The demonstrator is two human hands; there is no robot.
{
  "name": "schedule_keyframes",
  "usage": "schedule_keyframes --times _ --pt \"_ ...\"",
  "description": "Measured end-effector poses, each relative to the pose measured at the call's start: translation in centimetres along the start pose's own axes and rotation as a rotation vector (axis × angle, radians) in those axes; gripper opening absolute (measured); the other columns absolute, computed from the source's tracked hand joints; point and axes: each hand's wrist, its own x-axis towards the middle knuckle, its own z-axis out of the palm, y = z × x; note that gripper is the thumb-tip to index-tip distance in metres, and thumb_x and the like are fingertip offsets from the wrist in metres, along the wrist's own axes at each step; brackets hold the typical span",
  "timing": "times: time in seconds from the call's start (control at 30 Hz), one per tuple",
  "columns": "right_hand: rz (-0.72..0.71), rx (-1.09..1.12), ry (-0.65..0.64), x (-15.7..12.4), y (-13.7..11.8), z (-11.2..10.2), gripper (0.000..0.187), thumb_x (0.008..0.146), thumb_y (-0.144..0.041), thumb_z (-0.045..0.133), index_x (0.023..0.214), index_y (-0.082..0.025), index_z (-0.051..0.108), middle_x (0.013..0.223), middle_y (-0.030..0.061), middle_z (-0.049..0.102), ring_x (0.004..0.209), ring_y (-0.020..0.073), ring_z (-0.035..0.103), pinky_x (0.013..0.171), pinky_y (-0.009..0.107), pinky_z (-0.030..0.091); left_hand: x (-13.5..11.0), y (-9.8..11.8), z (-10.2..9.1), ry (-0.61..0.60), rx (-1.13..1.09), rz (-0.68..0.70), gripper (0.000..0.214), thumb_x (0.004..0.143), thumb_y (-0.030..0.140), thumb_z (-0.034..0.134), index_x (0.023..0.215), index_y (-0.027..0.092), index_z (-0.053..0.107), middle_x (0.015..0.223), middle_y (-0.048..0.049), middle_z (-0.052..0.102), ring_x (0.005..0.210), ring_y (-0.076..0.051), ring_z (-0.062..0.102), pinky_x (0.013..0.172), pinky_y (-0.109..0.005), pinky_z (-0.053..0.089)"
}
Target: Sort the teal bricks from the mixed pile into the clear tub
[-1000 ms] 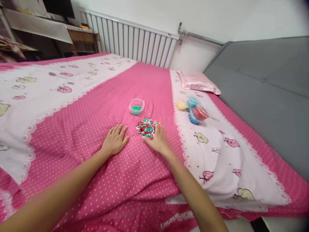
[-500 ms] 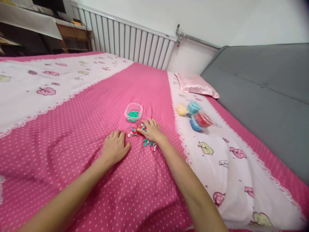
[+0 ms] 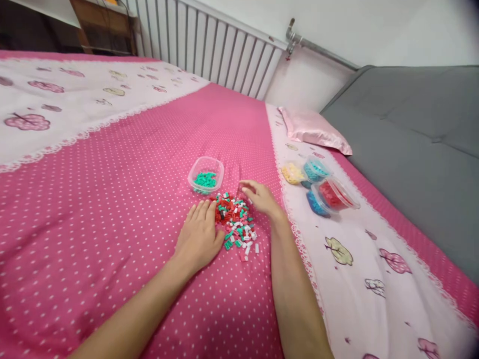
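Observation:
A loose pile of small red, green and white beads (image 3: 235,223) lies on the pink dotted bedsheet (image 3: 123,199). My left hand (image 3: 199,237) rests flat on the sheet, fingers together, touching the pile's left edge. My right hand (image 3: 262,197) sits at the pile's upper right corner, fingers curled with the tips toward the beads; whether they pinch one is hidden. Just beyond the pile stands a clear plastic tub (image 3: 206,175) with green beads inside.
Clear tubs of yellow (image 3: 293,173), teal (image 3: 315,169), blue (image 3: 315,204) and red beads (image 3: 334,193) cluster on the sheet's white band to the right. A pink pillow (image 3: 314,130) lies behind them. A grey sofa (image 3: 411,149) borders the right, a radiator (image 3: 209,45) the far wall.
My right hand slid off the pile to its upper right, uncovering the beads, which are spread wider. My left hand moved right to the pile's edge. The view shifted closer.

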Motion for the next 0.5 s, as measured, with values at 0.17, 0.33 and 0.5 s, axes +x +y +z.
schedule_keyframes --times 0.17,0.33,0.5 --pt "0.102 -0.015 0.024 -0.6 -0.4 -1.8 0.032 0.08 -0.014 0.054 0.109 -0.017 0.066 0.102 0.0082 0.07 0.092 0.0177 0.065 0.087 0.033 0.049 0.0 0.2 -0.3 -0.02 -0.052 0.036 0.06 0.084 0.03 0.04 0.138 0.004 0.038 0.143 -0.0175 0.043 0.134 -0.029 0.037 0.113 -0.047 0.028" --pt "0.19 -0.173 -0.04 -1.4 -1.0 -2.0 0.028 0.077 -0.009 0.054 0.098 -0.019 0.07 0.093 0.0055 0.072 0.087 0.0169 0.065 0.082 0.031 0.049 -0.3 -0.1 -0.6 -0.029 -0.123 0.101 0.059 0.083 0.03 0.043 0.138 0.008 0.039 0.143 -0.0149 0.044 0.133 -0.026 0.039 0.111 -0.046 0.031" --pt "0.226 -0.238 -0.025 -1.5 -2.1 -1.3 0.016 0.075 -0.015 0.061 0.088 -0.018 0.07 0.087 0.0044 0.072 0.082 0.0158 0.065 0.077 0.027 0.047 -0.5 -0.1 -0.6 -0.01 -0.147 0.087 0.054 0.086 0.028 0.042 0.136 0.009 0.041 0.141 -0.0147 0.046 0.132 -0.026 0.04 0.111 -0.045 0.032"
